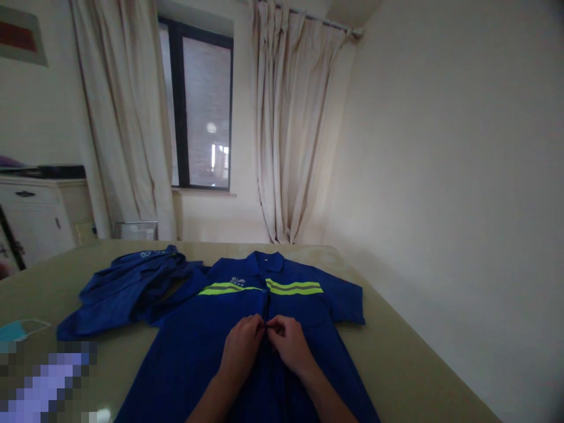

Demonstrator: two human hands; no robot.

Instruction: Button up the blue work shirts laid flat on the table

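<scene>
Blue crumpled garment (127, 291) beside shirt (205, 329)

Blue shirt (249, 304), yellow-green and grey chest stripes (294, 287); cream curtains (291, 117).

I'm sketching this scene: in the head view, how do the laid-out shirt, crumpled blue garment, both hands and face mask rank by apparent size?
1. Laid-out shirt
2. Crumpled blue garment
3. Left hand and right hand: too alike to rank
4. Face mask, judging its visible part only
</scene>
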